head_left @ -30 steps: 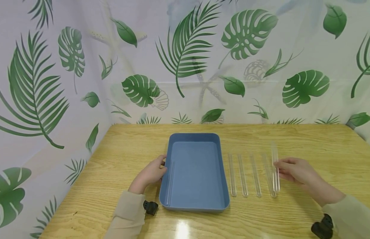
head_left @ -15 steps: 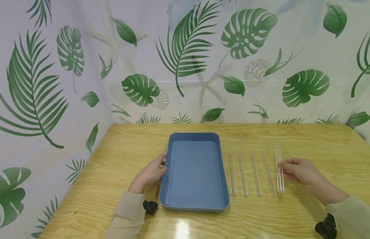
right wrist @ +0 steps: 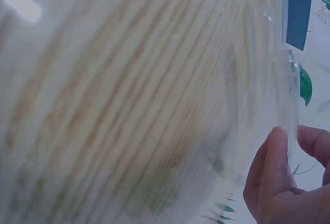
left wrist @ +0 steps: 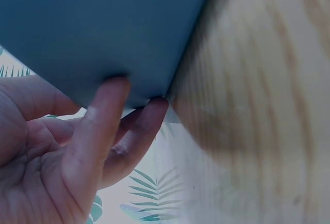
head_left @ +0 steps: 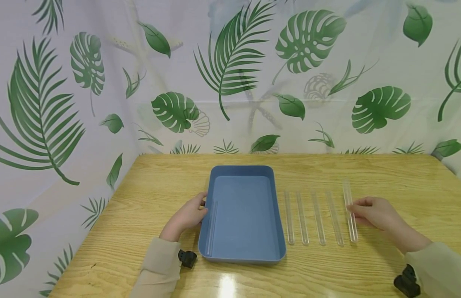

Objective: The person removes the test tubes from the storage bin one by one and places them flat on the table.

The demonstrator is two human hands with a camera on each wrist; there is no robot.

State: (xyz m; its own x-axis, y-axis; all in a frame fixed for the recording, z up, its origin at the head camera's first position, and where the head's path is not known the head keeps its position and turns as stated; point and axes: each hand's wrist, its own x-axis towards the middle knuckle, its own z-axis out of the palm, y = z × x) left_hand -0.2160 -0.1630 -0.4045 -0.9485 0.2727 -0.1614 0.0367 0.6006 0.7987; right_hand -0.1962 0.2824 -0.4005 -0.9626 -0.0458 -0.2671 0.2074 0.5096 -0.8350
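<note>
A clear test tube point(head_left: 350, 209) slants near the tabletop to the right of a row of others, with its rounded end toward me. My right hand point(head_left: 371, 211) pinches it between thumb and fingers; in the right wrist view, fingertips point(right wrist: 278, 136) meet beside the clear tube. Several more test tubes point(head_left: 319, 219) lie side by side on the table. Left of them stands a blue tray point(head_left: 241, 260) with one clear tube point(head_left: 212, 227) along its left wall. My left hand point(head_left: 187, 213) touches the tray's left side, fingertips point(left wrist: 116, 84) against its outer wall.
The wooden table point(head_left: 409, 182) reaches back to a leaf-patterned cloth point(head_left: 252, 74), which also hangs along its left side. A black wrist camera point(head_left: 187, 258) sits at the left cuff and another black camera point(head_left: 407, 281) at the right cuff.
My right hand has moved slightly right with its tube, away from the row. The tube now slants more and its rounded end is farther right. The left hand and tray have stayed put.
</note>
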